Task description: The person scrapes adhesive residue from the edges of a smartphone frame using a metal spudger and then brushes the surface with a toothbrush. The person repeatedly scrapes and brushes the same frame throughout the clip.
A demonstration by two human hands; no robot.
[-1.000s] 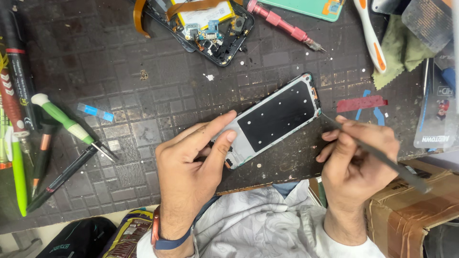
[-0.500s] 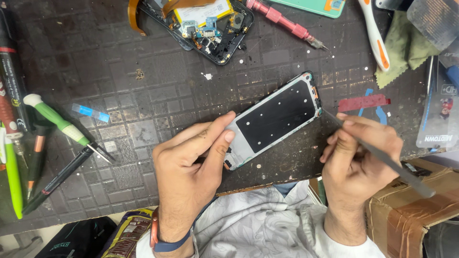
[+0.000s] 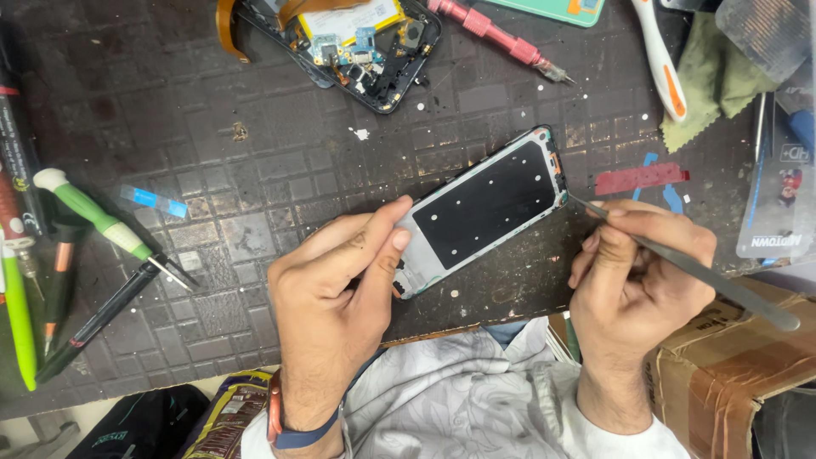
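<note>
The phone frame (image 3: pixel 489 208) is lying on the dark mat (image 3: pixel 255 187), its long axis running diagonally from lower left, near the person, up to the upper right. The left hand (image 3: pixel 340 289) is pinching its lower-left end, thumb and fingers closed on the edge, so this hand is touching the frame directly. The right hand (image 3: pixel 637 272) is sitting just off the frame's upper-right end, fingers curled shut around a thin metal pry tool (image 3: pixel 680 263); the tool's tip is pointing left and meeting the frame's right-hand corner, while its handle is trailing off to the lower right over a cardboard box (image 3: pixel 731 357). So the frame is lying between the two hands, left of the tool and right of the holding hand. Nothing is standing between tip and frame. A red strip (image 3: pixel 642 177) is lying just above the right hand. Well apart, at the top, an opened phone body (image 3: pixel 357 47) is showing its parts, with a pink screwdriver (image 3: pixel 501 38) beside it; green-handled tools (image 3: pixel 102 225) are resting at the left.
</note>
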